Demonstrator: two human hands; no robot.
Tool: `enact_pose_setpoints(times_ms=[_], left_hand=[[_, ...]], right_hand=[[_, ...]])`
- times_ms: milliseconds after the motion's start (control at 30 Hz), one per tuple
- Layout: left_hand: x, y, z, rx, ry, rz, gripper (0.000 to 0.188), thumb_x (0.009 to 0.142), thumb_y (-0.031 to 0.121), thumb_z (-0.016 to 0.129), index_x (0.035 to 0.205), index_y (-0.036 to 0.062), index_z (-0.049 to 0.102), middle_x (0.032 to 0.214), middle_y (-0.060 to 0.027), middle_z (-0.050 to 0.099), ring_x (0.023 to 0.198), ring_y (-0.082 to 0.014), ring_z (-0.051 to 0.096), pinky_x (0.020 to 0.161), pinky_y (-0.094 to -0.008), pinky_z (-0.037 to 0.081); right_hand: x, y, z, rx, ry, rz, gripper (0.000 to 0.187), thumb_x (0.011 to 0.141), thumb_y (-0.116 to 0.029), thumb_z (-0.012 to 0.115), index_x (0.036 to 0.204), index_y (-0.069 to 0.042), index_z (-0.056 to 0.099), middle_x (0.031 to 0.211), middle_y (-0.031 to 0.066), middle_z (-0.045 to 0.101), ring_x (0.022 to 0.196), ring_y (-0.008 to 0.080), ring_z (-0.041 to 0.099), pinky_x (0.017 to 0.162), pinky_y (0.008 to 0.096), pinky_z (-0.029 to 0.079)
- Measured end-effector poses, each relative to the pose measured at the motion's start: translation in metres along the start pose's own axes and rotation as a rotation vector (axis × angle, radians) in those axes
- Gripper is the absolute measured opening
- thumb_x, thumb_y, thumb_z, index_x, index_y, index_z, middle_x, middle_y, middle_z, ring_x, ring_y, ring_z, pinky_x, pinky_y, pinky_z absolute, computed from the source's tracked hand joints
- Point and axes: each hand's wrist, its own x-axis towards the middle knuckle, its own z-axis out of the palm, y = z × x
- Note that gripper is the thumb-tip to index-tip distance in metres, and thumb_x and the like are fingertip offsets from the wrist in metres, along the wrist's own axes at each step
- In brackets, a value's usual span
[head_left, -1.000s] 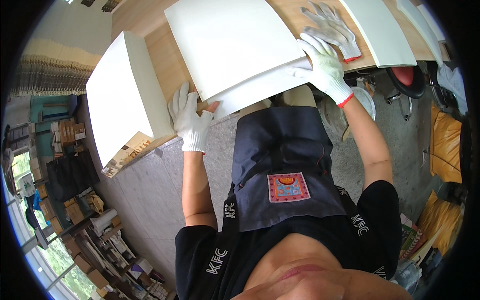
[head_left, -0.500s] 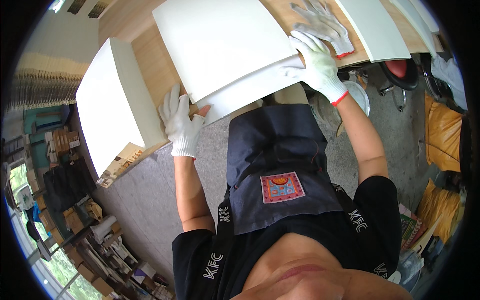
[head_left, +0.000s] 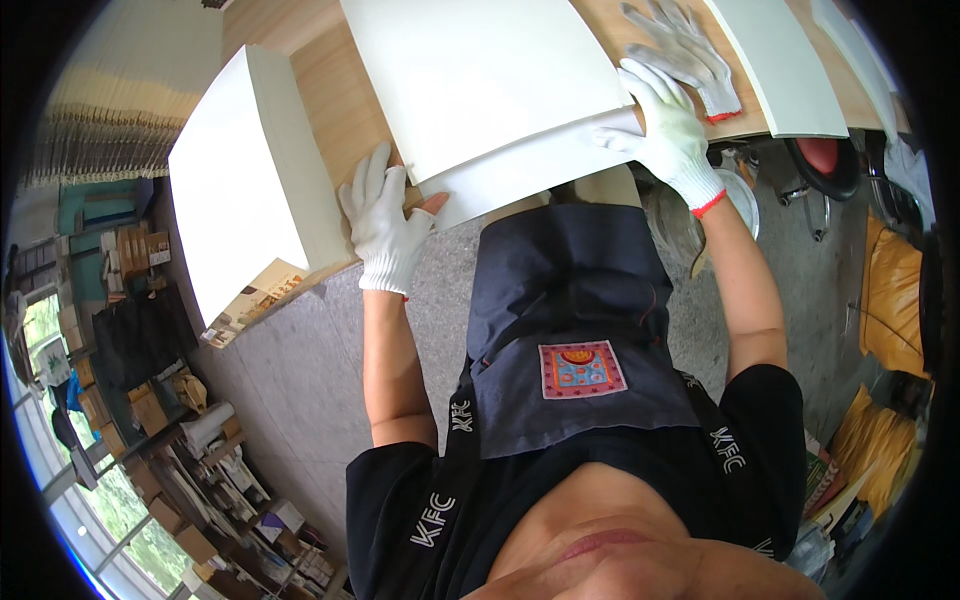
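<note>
A large white sheet (head_left: 490, 70) lies on the wooden table in front of me. Beneath its near edge, a lower white sheet (head_left: 530, 165) sticks out toward me. My left hand (head_left: 385, 225), in a white knit glove with a bare thumb tip, rests open at the left corner of these sheets, its thumb over the lower sheet's edge. At the right corner lies my right hand (head_left: 668, 125), gloved in white with a red cuff. Its fingers are stretched out and its thumb reaches over the lower sheet. Neither hand visibly grips anything.
To the left stands a thick stack of white sheets (head_left: 235, 190). A spare grey-white glove (head_left: 685, 50) lies on the wooden tabletop (head_left: 345, 105), beside another white stack (head_left: 785, 70). A red-and-black stool (head_left: 822, 160) and a round bucket (head_left: 740, 205) stand beyond the table edge.
The whole view has shifted, so the table and both hands appear a little farther right and higher. Both hands keep nearly the same places at the sheets' corners.
</note>
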Motion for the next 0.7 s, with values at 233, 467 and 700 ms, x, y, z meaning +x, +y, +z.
enact_pose_setpoints(times_ms=[233, 467, 700], left_hand=[[-0.0043, 0.0026, 0.0010, 0.023, -0.013, -0.002, 0.052, 0.072, 0.034, 0.081, 0.107, 0.0007, 0.062, 0.140, -0.0190, 0.051, 0.131, -0.0356, 0.044, 0.108, -0.0502, 0.027], [-0.0059, -0.0025, 0.0029, 0.045, -0.031, 0.011, 0.054, 0.072, 0.036, 0.080, 0.110, 0.0017, 0.061, 0.143, -0.0186, 0.049, 0.133, -0.0360, 0.042, 0.108, -0.0521, 0.026], [-0.0045, -0.0023, 0.0036, 0.041, -0.033, 0.009, 0.054, 0.071, 0.036, 0.080, 0.109, 0.0015, 0.061, 0.143, -0.0179, 0.049, 0.133, -0.0370, 0.041, 0.109, -0.0524, 0.026]], right_hand=[[-0.0018, 0.0022, 0.0004, -0.012, -0.026, -0.011, 0.089, 0.074, -0.055, 0.078, 0.142, -0.008, 0.046, 0.150, 0.0078, 0.044, 0.140, 0.0267, 0.039, 0.115, 0.0429, 0.031], [-0.0024, 0.0027, -0.0006, -0.043, -0.050, -0.012, 0.093, 0.075, -0.060, 0.074, 0.144, -0.006, 0.044, 0.152, 0.0074, 0.041, 0.142, 0.0255, 0.036, 0.115, 0.0437, 0.031], [-0.0015, 0.0024, -0.0003, -0.057, -0.069, 0.013, 0.093, 0.075, -0.061, 0.073, 0.145, -0.007, 0.043, 0.153, 0.0069, 0.040, 0.142, 0.0251, 0.035, 0.116, 0.0438, 0.030]])
